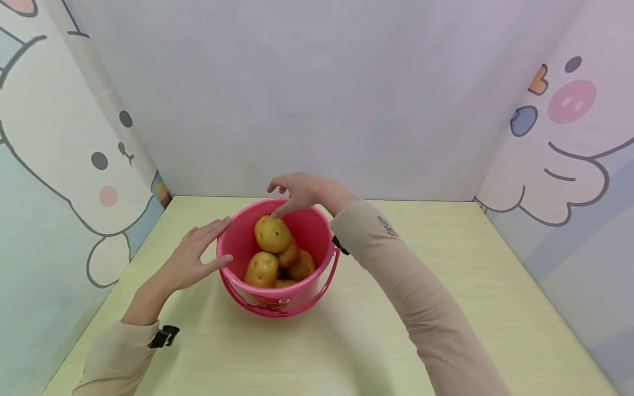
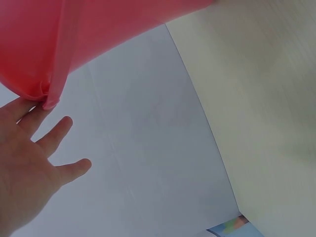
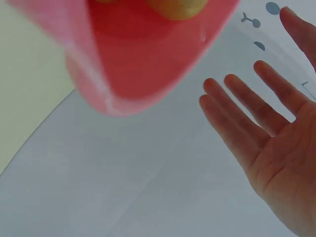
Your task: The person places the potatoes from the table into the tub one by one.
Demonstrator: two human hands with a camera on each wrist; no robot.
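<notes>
A pink bucket [image 1: 314, 236] with several yellow-brown potatoes inside stands on the table. The topmost potato [image 1: 272, 235] rests against the back of the heap, and another potato [image 1: 261, 269] lies at the front left. My left hand [image 1: 195, 256] touches the bucket's left rim with extended fingers; in the left wrist view its fingertips are right at the handle joint [image 2: 49, 101]. Over the bucket's far side is my right hand [image 1: 306, 192], fingers spread, with the thumb tip overlapping the top potato in the head view. The right wrist view shows that palm [image 3: 291, 148] holding nothing.
The bucket's pink handle [image 1: 272, 312] hangs down across its front. A pale wooden table [image 1: 446, 286] extends on both sides, with a plain back wall [image 1: 317, 99] right behind it. Side walls [image 1: 44, 231] carry cartoon animals. Both wrists wear black straps.
</notes>
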